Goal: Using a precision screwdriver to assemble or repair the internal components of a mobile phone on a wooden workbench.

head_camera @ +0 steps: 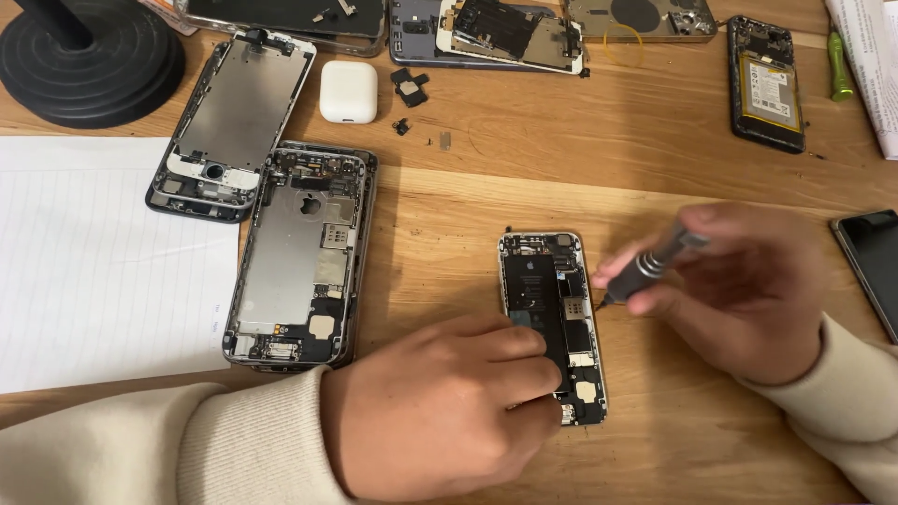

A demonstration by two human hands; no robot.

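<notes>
The wooden bench [655, 178] fills the view, warm-toned and crowded. On the left lies a sheet of lined paper [84, 262], with a round black stand base [89, 61] above it. Next in size, a gutted phone shell [299, 257] lies open beside its lifted screen panel [234, 122], and more stripped phones [486, 28] line the far edge. A white earbud case [348, 91] rests near them, a phone with a yellow-labelled battery [769, 84] sits far right, and a dark screen [875, 266] pokes in at the right edge.

Centre stage — the small open phone [552, 323], flat on the bench, back up, innards showing. The left hand [440, 411] presses down on its lower half, fingers curled close together, steadying it. The right hand [739, 290] pinches a slim dark screwdriver [650, 266], tip hovering just beside the phone's right edge.

That phone looks light and stiff, but fragile inside — thin cables, tiny screws. Best held by the metal frame edges, never the board. The bench looks smooth, so it could slide without that steadying press.
</notes>
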